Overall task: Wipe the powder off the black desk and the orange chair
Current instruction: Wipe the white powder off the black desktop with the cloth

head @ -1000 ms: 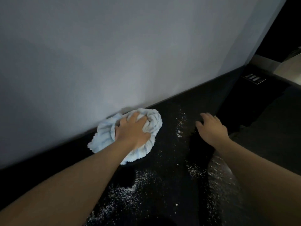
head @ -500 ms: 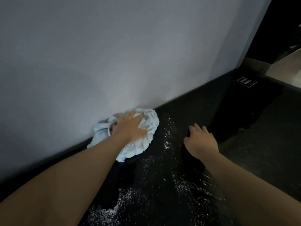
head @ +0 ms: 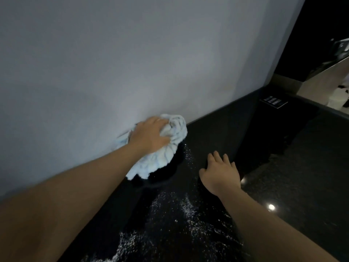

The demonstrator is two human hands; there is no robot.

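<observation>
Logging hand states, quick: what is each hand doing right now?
Left hand: grips the bunched blue cloth.
Right hand: open, fingers straight, on the black desk.

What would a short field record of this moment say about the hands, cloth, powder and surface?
left hand: grips the bunched light blue cloth, pressing it on the black desk against the grey wall
right hand: flat on the black desk, fingers spread, holds nothing
powder: white specks beside the cloth and between the forearms
progress: black desk not yet clean
</observation>
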